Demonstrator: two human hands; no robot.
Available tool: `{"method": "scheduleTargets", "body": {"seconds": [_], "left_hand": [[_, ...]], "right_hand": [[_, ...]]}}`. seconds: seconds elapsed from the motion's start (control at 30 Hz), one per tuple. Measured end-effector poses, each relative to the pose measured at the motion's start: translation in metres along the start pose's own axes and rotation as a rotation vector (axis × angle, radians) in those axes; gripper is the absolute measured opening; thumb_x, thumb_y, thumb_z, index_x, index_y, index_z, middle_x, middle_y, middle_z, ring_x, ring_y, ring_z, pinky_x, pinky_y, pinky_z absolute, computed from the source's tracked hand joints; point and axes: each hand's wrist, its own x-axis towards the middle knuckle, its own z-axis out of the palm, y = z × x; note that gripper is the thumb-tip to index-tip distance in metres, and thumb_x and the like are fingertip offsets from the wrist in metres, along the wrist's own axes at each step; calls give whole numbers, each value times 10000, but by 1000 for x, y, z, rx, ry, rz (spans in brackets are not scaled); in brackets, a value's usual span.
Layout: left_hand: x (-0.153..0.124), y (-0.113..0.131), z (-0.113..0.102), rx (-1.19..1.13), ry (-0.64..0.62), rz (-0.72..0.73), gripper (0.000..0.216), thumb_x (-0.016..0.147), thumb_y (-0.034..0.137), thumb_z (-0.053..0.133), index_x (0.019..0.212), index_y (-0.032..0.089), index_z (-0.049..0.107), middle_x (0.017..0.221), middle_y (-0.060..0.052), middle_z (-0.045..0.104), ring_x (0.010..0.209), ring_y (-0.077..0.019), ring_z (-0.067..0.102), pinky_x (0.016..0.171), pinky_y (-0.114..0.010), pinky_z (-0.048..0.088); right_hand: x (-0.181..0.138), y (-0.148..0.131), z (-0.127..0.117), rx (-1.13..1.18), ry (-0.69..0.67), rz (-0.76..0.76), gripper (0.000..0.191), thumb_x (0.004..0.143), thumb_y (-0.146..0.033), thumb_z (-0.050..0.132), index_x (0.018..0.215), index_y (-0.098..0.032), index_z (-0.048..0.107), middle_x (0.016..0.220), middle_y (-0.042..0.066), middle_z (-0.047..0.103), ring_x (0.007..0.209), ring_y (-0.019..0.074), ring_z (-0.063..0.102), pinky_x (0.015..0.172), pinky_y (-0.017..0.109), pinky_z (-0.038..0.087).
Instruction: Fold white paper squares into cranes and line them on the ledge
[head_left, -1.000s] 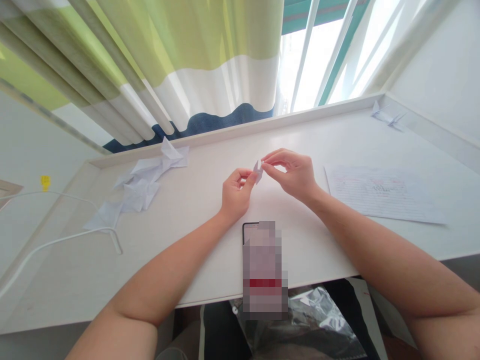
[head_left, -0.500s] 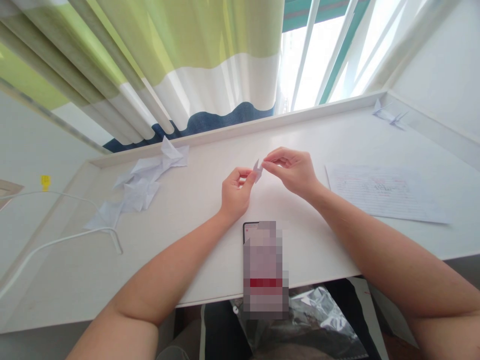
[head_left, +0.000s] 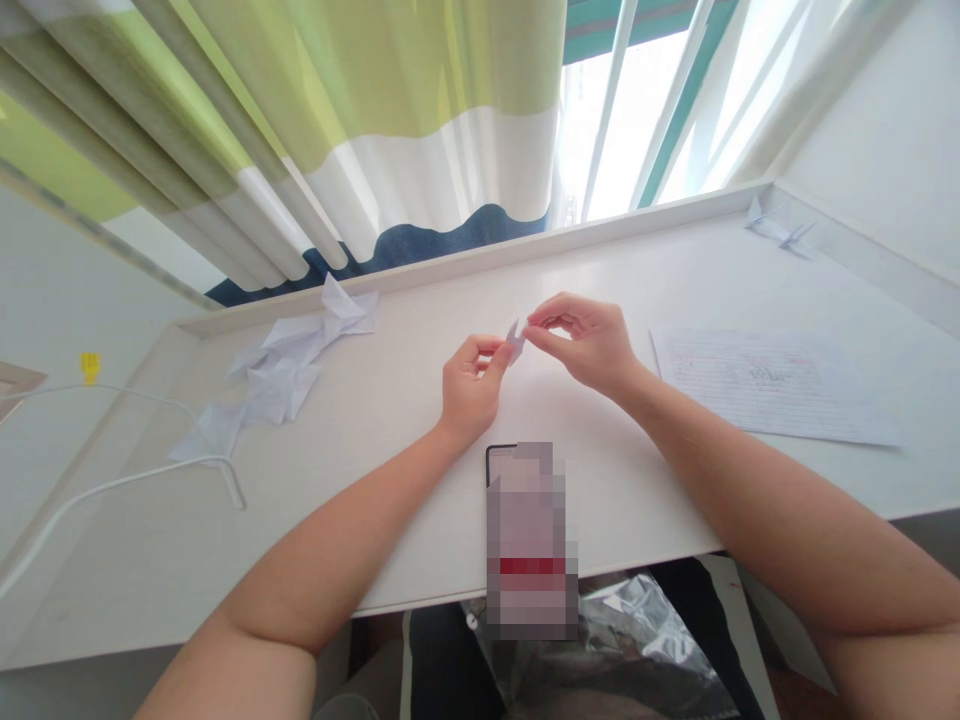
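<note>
Small folded paper piece over the bench, beyond my phone. My left hand pinches one side; my right hand nips the opposite tip. Best kept light: left steady, right fingertips only, lest I crease thin points.

Green, white and blue curtain beside window

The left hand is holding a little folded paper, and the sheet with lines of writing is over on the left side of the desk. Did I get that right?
Not quite: the sheet with lines of writing is on the right side of the desk, as the head view shows. The rest is right: the left hand is holding a little folded paper.
</note>
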Motion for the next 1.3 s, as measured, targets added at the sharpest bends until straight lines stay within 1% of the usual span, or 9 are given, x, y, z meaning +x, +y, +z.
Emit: {"method": "scheduleTargets", "body": {"seconds": [0.2,0.33,0.63,0.73,0.9,1.03,1.13,1.23,1.3], "left_hand": [[0,-1,-1,-16,5,6,318,930,529,821,917,219,750,905,-35,778,849,-167,717,726,-294,556],[0,-1,-1,-26,4,3,295,929,509,820,915,220,758,899,-33,777,847,-162,715,724,-287,553],[0,2,-1,-29,3,-15,299,922,508,822,909,217,756,901,-40,782,847,-166,709,725,-292,554],[0,2,-1,-26,1,-22,308,916,518,826,912,218,755,904,-39,779,834,-164,703,725,-296,551],[0,2,-1,-26,-4,-25,333,910,543,830,909,221,746,903,-35,767,833,-163,696,730,-300,549],[0,3,-1,-20,-10,-21,332,916,544,826,912,223,742,896,-32,761,824,-158,689,736,-302,551],[0,3,-1,-21,-4,-23,324,915,534,828,913,221,747,905,-36,768,833,-161,691,733,-300,551],[0,2,-1,-27,-3,-21,321,916,535,826,916,222,752,915,-39,774,849,-165,696,732,-297,551],[0,2,-1,-34,-1,-17,323,913,537,829,913,224,752,913,-38,774,852,-166,699,731,-295,552]], "right_hand": [[2,-2,-1,55,-15,12,38,868,-278,804,866,-248,781,875,19,767,847,200,730,823,420,616],[2,-2,-2,39,-19,11,85,850,-305,829,853,-245,769,878,23,763,849,200,721,821,423,615],[5,1,-6,-26,-65,18,143,913,-382,809,891,-251,759,930,26,785,905,218,739,894,462,606],[5,1,-7,-50,-69,11,156,914,-392,818,895,-252,751,931,27,786,904,221,737,887,464,599],[4,-1,-5,0,-30,-14,130,890,-332,831,901,-253,729,879,5,756,860,198,729,851,435,613],[3,-2,-4,40,7,-54,170,864,-300,853,945,-262,708,870,-14,740,852,187,736,848,417,641],[3,-2,-5,-42,5,-85,138,880,-310,834,968,-263,739,898,-5,761,860,195,742,865,430,645],[2,-4,-6,-152,-18,-129,34,932,-305,772,946,-275,780,932,14,786,876,209,739,849,432,629],[2,-7,-7,-191,-40,-151,63,951,-285,742,907,-283,788,933,20,792,873,213,734,821,423,616]]}}
